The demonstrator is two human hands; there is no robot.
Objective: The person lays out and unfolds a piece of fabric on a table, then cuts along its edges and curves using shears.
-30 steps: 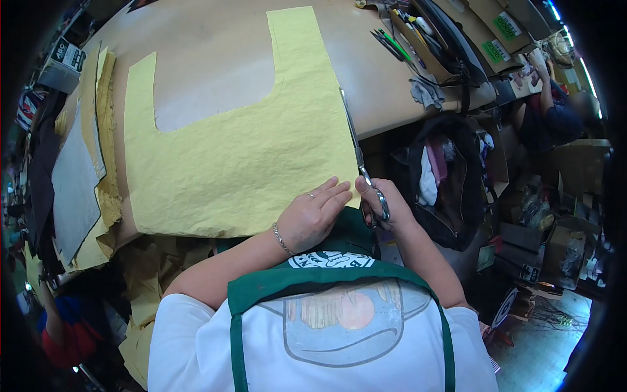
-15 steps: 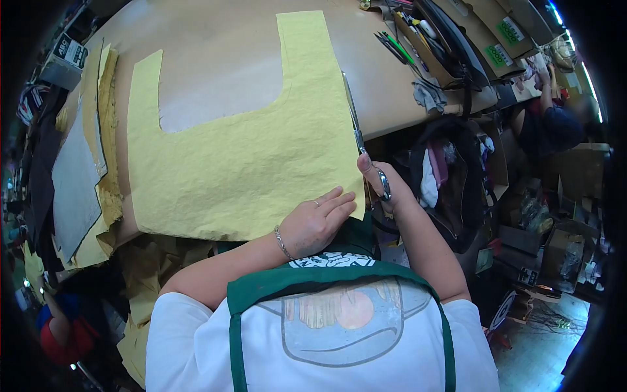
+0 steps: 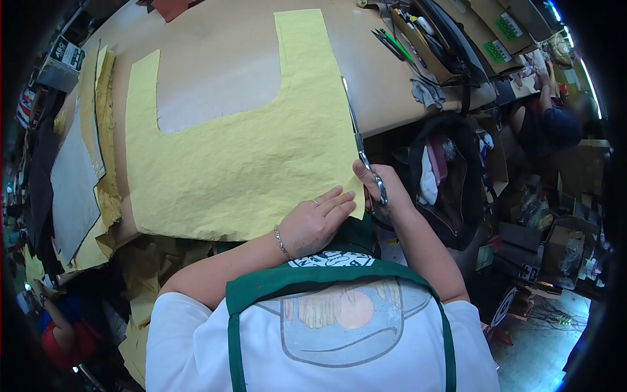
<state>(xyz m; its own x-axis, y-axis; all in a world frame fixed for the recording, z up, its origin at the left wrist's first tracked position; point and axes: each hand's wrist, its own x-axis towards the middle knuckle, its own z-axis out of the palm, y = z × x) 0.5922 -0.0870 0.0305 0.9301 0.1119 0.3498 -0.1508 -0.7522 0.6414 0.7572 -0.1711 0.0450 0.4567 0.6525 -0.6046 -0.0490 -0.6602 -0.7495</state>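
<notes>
A large yellow U-shaped sheet point(image 3: 222, 163), fabric or leather by its looks, lies on the table with its lower edge towards me. My left hand point(image 3: 317, 222) rests flat on its lower right corner, fingers stretched out. In my right hand point(image 3: 385, 189) is a pair of scissors point(image 3: 359, 140), with finger and thumb in the handles. The long blades point away from me along the sheet's right edge. They look nearly closed, and whether they bite into the sheet cannot be made out.
Grey and yellow sheets point(image 3: 78, 176) are stacked at the left. Pens point(image 3: 395, 47), a tray of tools and a grey cloth point(image 3: 428, 91) occupy the table's far right. An open black bag point(image 3: 450, 176) stands beyond the table edge. Co-workers point(image 3: 552, 124) are at right and lower left.
My right hand and the scissors have shifted slightly left, closer against the sheet's edge. My left hand keeps its place. A reddish-brown piece now shows at the table's far edge.
</notes>
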